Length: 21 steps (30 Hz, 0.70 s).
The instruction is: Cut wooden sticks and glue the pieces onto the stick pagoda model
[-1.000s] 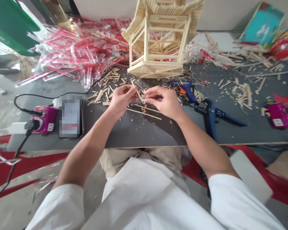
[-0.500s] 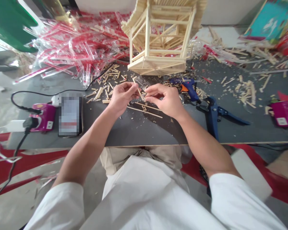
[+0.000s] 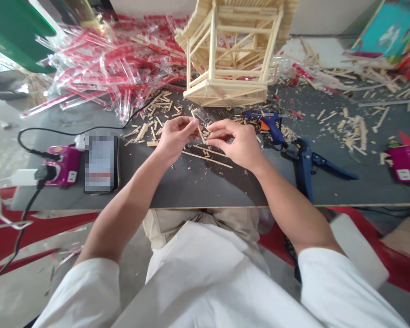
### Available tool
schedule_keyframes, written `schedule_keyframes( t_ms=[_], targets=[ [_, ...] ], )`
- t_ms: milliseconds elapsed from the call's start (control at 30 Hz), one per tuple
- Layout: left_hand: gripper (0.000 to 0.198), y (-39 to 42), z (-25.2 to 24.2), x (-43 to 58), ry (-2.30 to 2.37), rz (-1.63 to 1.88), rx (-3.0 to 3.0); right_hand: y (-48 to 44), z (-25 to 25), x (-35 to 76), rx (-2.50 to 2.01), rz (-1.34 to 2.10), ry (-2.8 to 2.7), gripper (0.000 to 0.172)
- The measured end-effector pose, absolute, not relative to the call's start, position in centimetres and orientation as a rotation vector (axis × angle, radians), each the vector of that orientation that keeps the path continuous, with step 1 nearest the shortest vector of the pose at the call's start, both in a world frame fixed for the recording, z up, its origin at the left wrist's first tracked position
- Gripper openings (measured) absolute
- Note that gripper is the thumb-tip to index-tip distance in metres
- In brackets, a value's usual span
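"So, from the head camera, what do the person's hands have?"

"Both are closed in a pinch. The left hand (image 3: 172, 139) grips a short wooden stick (image 3: 198, 130) between thumb and fingertips, tilted, just in front of the stick pavilion (image 3: 232, 59). The right hand (image 3: 237, 143) meets it fingertip to fingertip; whether it holds the same stick or a smaller bit cannot be told."

"Why hold it up so close?"

"Probably for a fine grip: the piece is thin, and raised off the table (image 3: 198, 187) it is clear of the litter."

"What lies around?"

"Two long sticks (image 3: 208, 158) lie under the hands, in front of the pavilion. Offcuts (image 3: 153, 120) are scattered at its front left, and red-and-clear wrappers (image 3: 116, 68) are heaped to its left. A blue glue gun (image 3: 273, 127) sits at its front right, with a blue cutter (image 3: 305, 161) just beyond. A phone (image 3: 100, 161) and a purple power strip (image 3: 61, 164) sit far to its front left."

"Anything in the way?"

"Only offcuts between the hands and the pavilion."
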State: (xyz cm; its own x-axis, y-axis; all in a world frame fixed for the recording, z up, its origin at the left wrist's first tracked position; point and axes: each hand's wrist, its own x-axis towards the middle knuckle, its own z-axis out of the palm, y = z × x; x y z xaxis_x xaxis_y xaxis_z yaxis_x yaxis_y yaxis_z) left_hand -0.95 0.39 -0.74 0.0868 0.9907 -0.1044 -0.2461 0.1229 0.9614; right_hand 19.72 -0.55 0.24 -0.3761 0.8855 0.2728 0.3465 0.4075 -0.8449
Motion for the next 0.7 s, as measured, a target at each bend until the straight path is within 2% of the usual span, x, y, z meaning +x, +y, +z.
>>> schedule_keyframes(
  t_ms=[700],
  targets=[
    [0.028,0.56,-1.07,-1.07,0.996,1.179,0.991,-0.76,-0.10,19.58,-0.975,0.791,-1.975,0.027]
  ],
)
